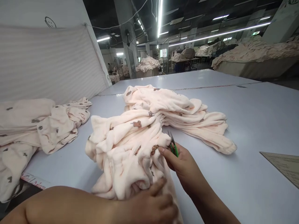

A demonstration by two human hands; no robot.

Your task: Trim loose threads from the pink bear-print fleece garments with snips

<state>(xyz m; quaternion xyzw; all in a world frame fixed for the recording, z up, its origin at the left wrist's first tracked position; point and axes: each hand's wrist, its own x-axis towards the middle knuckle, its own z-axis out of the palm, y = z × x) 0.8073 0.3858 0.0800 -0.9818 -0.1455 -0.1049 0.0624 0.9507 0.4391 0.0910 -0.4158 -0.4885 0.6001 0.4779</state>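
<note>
A heap of pale pink fleece garments point(130, 146) with small brown bear prints lies in front of me on the white table point(252, 124). My left hand point(149, 207) rests on the near edge of the heap, fingers pressing the cloth down. My right hand point(181, 163) holds small green-handled thread snips point(173, 144), blades pointing up beside a fold of the fleece. Its index finger touches the cloth. Another garment of the same fleece point(184, 115) stretches away behind the heap.
A second pile of the same printed fleece point(35, 130) lies at the left table edge, below a white fabric screen point(46, 62). A brown paper sheet point(285, 165) sits at the right. Far tables hold more fleece heaps point(252, 49).
</note>
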